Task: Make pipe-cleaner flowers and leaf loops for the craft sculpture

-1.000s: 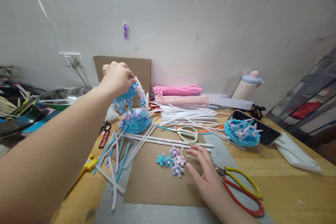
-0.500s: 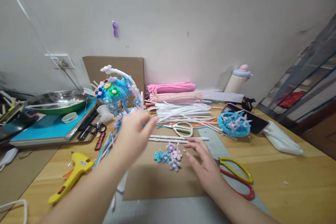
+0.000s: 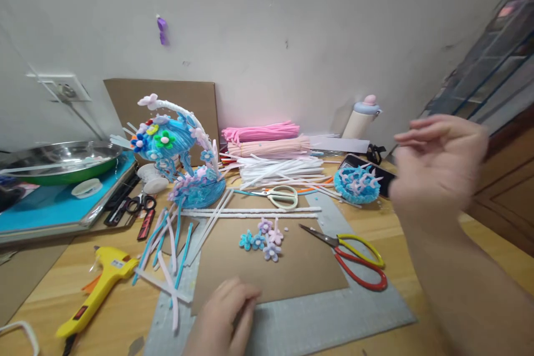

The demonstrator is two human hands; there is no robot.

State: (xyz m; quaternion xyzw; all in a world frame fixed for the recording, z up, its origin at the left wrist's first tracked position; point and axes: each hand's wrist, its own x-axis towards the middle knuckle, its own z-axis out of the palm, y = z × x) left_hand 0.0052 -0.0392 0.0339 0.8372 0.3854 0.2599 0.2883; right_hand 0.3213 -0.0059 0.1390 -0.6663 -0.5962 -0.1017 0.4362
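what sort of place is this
Likely a craft table, perhaps at home or in a small workshop: there's a glue gun, pink pipe cleaners in a bundle, and small fuzzy flowers on cardboard.

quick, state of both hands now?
Left hand: fingers curled, blurred; no object visible, grip can't be told.
Right hand: raised, fingers bent, blurred; no object visible, grip can't be told.

Wooden table point(image 3: 50, 295): being partly covered by a grey mat point(image 3: 334, 317)
Left: a yellow glue gun point(image 3: 104, 285) is being supported
Right: a dark phone point(image 3: 387, 182) is being supported
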